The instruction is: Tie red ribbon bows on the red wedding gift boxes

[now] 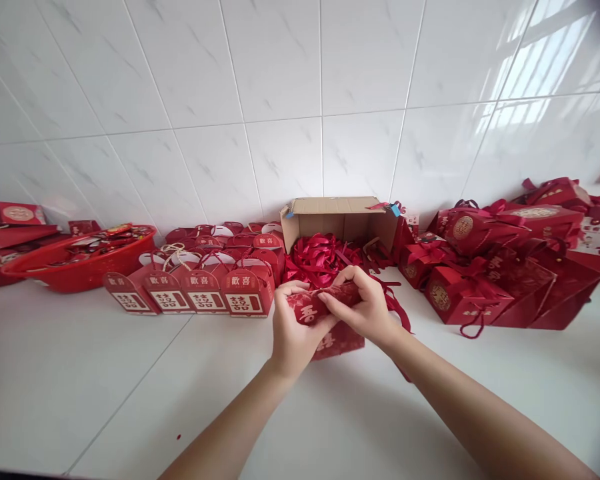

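Observation:
Between my two hands is a dark red gift box (340,340) with pale printed characters, low over the white surface. My left hand (293,320) is closed around its left side, thumb along the front. From the right, my right hand (363,303) grips the upper part, its thumb pressed on the top panel near the left thumb. My hands cover much of the box. A red ribbon (397,310) hangs beside my right hand. Just behind, a heap of shiny red ribbons (325,253) spills from an open cardboard box (340,205) lying on its side.
Rows of red candy boxes (205,293) with rope handles stand at left. Beyond them sits a red plastic basin (87,270) of wrapped pieces. Several ribbon-tied red boxes (473,297) are stacked at right. A white tiled wall (285,80) closes the back.

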The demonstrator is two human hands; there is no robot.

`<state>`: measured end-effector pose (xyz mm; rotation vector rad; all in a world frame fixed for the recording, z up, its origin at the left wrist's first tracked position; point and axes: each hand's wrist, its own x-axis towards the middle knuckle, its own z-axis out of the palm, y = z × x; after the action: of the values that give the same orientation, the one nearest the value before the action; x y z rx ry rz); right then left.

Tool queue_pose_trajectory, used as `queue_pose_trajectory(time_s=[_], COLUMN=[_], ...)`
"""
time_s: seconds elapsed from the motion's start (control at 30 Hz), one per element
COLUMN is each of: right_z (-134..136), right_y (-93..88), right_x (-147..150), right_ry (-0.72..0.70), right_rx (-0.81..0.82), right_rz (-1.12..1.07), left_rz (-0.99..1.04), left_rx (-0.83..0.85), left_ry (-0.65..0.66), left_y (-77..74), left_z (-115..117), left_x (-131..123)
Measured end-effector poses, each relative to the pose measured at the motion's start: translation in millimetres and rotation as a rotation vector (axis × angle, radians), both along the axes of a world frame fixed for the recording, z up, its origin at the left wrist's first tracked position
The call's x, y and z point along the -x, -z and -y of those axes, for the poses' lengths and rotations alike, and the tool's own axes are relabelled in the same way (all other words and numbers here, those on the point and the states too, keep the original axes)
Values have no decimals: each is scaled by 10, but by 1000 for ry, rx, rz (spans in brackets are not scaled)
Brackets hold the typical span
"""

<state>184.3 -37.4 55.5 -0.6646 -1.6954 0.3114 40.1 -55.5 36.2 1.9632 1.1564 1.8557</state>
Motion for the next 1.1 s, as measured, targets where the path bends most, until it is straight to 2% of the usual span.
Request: queue_pose_trajectory(time_s=[0.07,0.13,0.23,0.37,0.47,0.57,0.67,0.8,0.93,1.1], right_z=[43,76,109,129,143,179,245,354,442,490], right_y=[-149,-310,-512,-652,-691,-705,-708,-708,-719,-726], right_x=[-57,-157,-358,-594,-689,-708,-669,-593,-534,-499], right_ry=[59,115,185,257,207,48,-53,-108,-130,-78], right_rx=[-87,-163,-252,-312,-268,-164,-125,-184,-242,-286], right_rz=[22,56,107,128,174,290,355,365,387,375], left_rz=[-53,-165,-321,-475,-520,-509,-377,-213,-282,-466], left_rx=[29,77,199,412,415,304,205,123,40,140], left_ry=[-59,-31,61,241,329,329,303,335,397,519], left_y=[-150,-346,-641,-949,-1151,-1315,-1386,-1359,-1290,-1221], left_z=[-1,-10,-26,-18,-6,-4,26,136,225,226], left_x=[-30,-33,0,86,205,340,417,397,312,170])
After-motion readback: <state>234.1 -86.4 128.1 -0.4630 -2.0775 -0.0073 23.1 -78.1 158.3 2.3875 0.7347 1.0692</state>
